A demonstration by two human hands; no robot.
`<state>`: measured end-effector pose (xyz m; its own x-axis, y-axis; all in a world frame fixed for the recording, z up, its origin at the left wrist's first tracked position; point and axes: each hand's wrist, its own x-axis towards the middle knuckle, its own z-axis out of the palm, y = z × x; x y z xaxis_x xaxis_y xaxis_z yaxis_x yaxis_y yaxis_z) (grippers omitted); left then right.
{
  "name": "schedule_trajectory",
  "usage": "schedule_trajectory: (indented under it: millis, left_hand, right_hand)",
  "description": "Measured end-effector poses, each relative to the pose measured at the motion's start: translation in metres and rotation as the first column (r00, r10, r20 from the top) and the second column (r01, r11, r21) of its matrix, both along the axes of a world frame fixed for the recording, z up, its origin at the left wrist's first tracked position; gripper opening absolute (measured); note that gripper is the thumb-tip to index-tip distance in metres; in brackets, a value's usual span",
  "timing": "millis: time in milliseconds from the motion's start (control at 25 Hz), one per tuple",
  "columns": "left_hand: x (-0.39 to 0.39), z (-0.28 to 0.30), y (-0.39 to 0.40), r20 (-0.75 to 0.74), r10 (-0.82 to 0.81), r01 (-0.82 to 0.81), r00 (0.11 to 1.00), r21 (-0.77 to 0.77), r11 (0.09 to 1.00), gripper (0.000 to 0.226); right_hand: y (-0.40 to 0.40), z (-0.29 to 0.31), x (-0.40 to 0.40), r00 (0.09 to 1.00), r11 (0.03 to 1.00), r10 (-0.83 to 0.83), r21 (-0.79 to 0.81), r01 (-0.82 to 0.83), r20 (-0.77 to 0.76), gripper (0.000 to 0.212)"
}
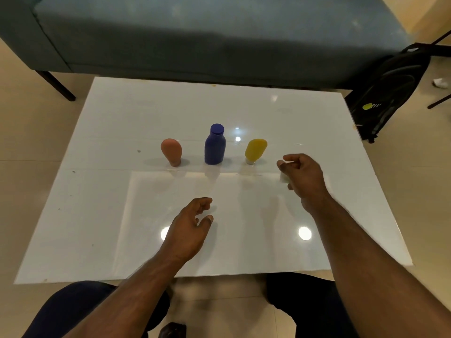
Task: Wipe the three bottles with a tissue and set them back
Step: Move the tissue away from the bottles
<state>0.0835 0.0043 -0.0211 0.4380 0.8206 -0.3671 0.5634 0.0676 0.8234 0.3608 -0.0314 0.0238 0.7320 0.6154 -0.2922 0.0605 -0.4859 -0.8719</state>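
On the white bench [122,123], left to right: my orange bottle [171,151], blue bottle [214,145], yellow bottle [255,150], all standing; left hand [189,230] loosely open, holding nothing; right hand [301,174] curled over a white tissue [283,177]

Glossy white counter [117,132] with three bottles in a row past the hands: orange bottle [171,151] beyond the left hand [189,230], blue bottle [214,145] in the middle, yellow bottle [255,150] just beside the right hand [301,175].
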Motion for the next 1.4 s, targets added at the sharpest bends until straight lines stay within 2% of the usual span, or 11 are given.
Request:
schedule_trajectory:
  millis: [80,160,200,280,360,400,640,800,1120,1240,1400]
  left_hand:
    - [0.0,0.002,-0.001,0.011,0.012,-0.012,1.0,-0.021,1.0,0.029]
    - [0.002,0.007,-0.002,0.097,0.071,-0.054,0.993,-0.17,0.984,0.019]
    - [0.003,0.012,-0.003,0.145,0.112,-0.066,0.983,-0.289,0.955,0.02]
    - [0.004,0.019,-0.004,0.19,0.176,-0.066,0.966,-0.476,0.877,0.025]
    - [0.0,0.022,-0.004,0.169,0.214,-0.097,0.962,-0.523,0.847,0.024]
    - [-0.004,0.022,-0.002,0.146,0.239,-0.13,0.96,-0.524,0.842,0.021]
    - [-0.038,0.021,0.003,0.133,0.292,-0.159,0.947,-0.595,0.788,0.012]
    - [-0.056,0.021,-0.001,0.085,0.287,-0.203,0.954,-0.523,0.828,0.014]
    - [-0.097,0.007,-0.002,0.099,0.369,-0.29,0.924,-0.446,0.847,0.024]
    - [-0.102,0.001,-0.002,-0.005,0.252,-0.248,0.968,-0.185,0.951,0.034]
    - [-0.101,-0.005,0.003,-0.088,0.174,-0.164,0.981,0.106,0.981,0.023]
  right_hand:
    - [-0.016,-0.002,-0.03,0.956,0.999,-0.007,0.031,0.017,-0.293,0.016]
    - [-0.027,-0.005,-0.07,0.875,0.998,0.035,0.07,-0.001,-0.483,0.014]
    - [-0.03,-0.008,-0.089,0.868,0.996,0.067,0.083,-0.029,-0.492,0.016]
    - [-0.037,-0.015,-0.125,0.916,0.979,0.204,0.09,-0.184,-0.346,0.024]
    - [-0.042,-0.021,-0.15,0.919,0.937,0.349,0.067,-0.342,-0.184,0.028]
    - [-0.043,-0.022,-0.157,0.912,0.929,0.369,0.074,-0.362,-0.181,0.028]
    - [-0.04,-0.03,-0.173,0.828,0.955,0.257,-0.001,-0.297,-0.498,0.029]
    - [-0.04,-0.029,-0.189,0.872,0.941,0.297,-0.035,-0.336,-0.389,0.037]
    - [-0.031,-0.027,-0.227,0.926,0.916,0.371,-0.133,-0.378,-0.074,0.029]
    - [-0.027,-0.031,-0.232,0.928,0.915,0.372,-0.174,-0.364,0.012,0.027]
    - [-0.02,-0.041,-0.235,0.87,0.883,0.46,-0.194,-0.428,0.175,0.011]
